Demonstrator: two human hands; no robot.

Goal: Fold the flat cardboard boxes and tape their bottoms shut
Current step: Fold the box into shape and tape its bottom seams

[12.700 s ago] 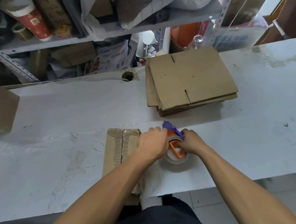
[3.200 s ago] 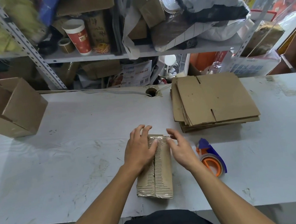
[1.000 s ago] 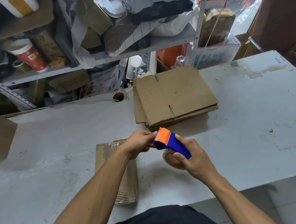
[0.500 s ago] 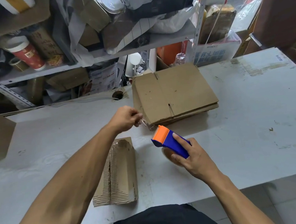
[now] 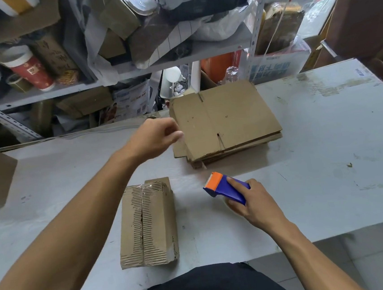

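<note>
Almost nothing here is legible to you. The red paper cup (image 5: pixel 29 72) on the shelf carries a small label that seems to show a "W". The blue characters on the white carton (image 5: pixel 274 67) behind the tabletop (image 5: pixel 326 146), and the small blue sticker (image 5: pixel 358 73) near its far right edge, are too blurred to read.
</note>
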